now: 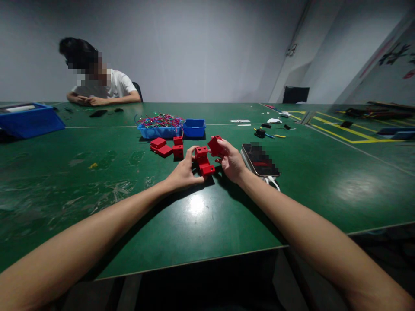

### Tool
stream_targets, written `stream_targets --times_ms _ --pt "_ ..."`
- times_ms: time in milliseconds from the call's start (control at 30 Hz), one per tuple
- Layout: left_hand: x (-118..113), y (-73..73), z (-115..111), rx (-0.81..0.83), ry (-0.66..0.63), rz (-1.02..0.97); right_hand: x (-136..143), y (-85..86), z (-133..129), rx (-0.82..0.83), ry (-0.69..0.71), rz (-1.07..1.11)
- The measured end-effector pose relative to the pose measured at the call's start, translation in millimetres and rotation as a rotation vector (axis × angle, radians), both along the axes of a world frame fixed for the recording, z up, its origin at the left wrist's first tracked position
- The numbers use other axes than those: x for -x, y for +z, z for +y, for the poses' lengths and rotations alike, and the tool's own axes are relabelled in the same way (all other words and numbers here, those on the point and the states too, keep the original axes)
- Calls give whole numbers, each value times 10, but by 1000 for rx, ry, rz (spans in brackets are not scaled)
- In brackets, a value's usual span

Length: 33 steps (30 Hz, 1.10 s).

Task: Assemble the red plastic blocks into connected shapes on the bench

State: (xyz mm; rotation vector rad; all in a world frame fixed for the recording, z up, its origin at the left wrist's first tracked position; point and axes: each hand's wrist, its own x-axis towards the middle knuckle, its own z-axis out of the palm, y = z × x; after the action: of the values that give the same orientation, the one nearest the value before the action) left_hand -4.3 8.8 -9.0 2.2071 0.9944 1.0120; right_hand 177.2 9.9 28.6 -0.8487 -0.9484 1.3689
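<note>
Near the middle of the green table (227,224), my left hand (185,172) has its thumb and fingers round a red block piece (203,162) with round holes in its top. Just to the right, my right hand (231,162) grips a second red block (215,146) between thumb and fingers, close beside the first piece. Beyond my left hand lie flat red blocks (161,147) in a small pile. Two more red blocks with holes (178,151) stand beside that pile.
Behind the blocks are a blue bin of coloured wires (161,129) and a smaller blue bin (194,128). A phone with a white cable (259,160) lies right of my right hand. Pliers (275,136) lie farther back. A person (103,88) sits across the table.
</note>
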Motion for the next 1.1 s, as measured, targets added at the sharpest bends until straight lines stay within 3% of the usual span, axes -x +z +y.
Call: stream_targets --times_ms 400,500,633,733,967,1100 --pt "-16 10 6 63 -51 -119 24 -21 -40 -18 149 -3" --pt "-3 -6 32 33 -41 -120 41 -25 -40 -39 137 21" --pt "28 -23 66 -51 67 -41 39 -6 -28 -41 111 49" --pt "8 6 62 -97 50 19 31 -4 -25 -35 97 50" --pt "-255 106 99 110 27 6 30 -64 -9 5 69 37" --pt "-336 54 203 69 -40 -47 3 -56 18 56 -16 86"
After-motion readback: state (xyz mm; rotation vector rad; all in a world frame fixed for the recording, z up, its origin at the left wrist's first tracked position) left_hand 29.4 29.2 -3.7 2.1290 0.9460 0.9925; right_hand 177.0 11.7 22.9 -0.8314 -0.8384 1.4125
